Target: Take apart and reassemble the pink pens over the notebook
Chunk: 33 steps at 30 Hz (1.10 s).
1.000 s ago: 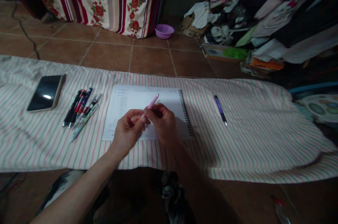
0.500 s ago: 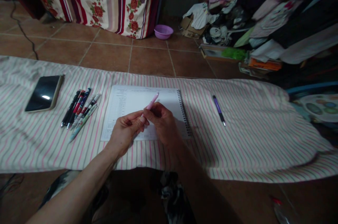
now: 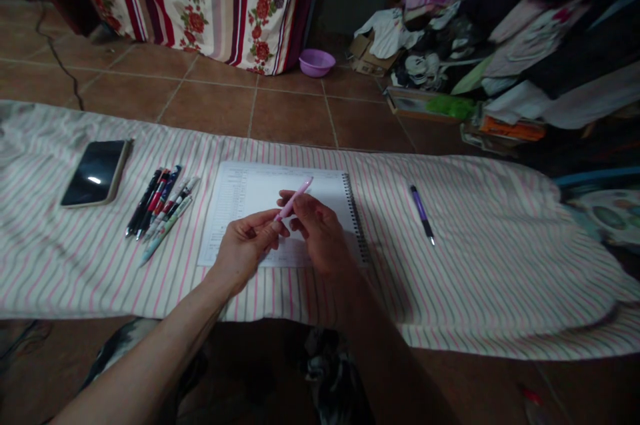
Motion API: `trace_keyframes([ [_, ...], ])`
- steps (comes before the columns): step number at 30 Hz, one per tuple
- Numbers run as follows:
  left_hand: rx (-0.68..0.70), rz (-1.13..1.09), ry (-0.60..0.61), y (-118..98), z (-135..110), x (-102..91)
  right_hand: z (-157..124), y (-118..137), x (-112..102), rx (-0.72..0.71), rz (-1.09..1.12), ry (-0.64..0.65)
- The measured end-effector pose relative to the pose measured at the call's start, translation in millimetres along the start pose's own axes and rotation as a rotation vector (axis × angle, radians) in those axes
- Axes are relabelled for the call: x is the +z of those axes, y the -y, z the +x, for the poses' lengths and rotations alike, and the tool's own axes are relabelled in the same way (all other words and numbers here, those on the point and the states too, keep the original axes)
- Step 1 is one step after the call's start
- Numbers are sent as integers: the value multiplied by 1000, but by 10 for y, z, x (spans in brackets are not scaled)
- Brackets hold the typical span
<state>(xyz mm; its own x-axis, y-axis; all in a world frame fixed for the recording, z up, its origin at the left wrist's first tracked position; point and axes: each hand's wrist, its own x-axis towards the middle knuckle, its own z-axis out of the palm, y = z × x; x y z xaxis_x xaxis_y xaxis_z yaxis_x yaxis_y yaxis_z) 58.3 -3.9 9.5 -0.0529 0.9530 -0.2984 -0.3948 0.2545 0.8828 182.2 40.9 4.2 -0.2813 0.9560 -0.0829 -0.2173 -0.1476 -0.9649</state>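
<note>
A pink pen is held slanting above the notebook, its upper end pointing away to the right. My left hand pinches its lower end between thumb and fingers. Around the upper part of the pen is my right hand, fingers apart; the index finger passes behind the pen and the thumb is close beside it. Whether that thumb touches the pen is hard to see. Beneath both hands lies an open spiral notebook, with a printed table along its left side and the coil on the right.
Several pens lie bunched left of the notebook, beside a dark-screened phone. A purple and black pen rests to the right. Everything lies on a striped cloth. Beyond are a purple basin and piled clothes.
My right hand's fingers have spread from their pinch on the pink pen, and more of the pen shows. My left hand keeps its hold. The whole view has shifted slightly.
</note>
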Motion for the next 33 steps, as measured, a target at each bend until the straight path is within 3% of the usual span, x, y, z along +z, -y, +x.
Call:
trace_keyframes([
  [24,2,93,19,-24,5,3,2,55,5,39,-41,-113],
  [33,-5,77,5,-14,6,-14,13,90,-21,23,-69,-97],
])
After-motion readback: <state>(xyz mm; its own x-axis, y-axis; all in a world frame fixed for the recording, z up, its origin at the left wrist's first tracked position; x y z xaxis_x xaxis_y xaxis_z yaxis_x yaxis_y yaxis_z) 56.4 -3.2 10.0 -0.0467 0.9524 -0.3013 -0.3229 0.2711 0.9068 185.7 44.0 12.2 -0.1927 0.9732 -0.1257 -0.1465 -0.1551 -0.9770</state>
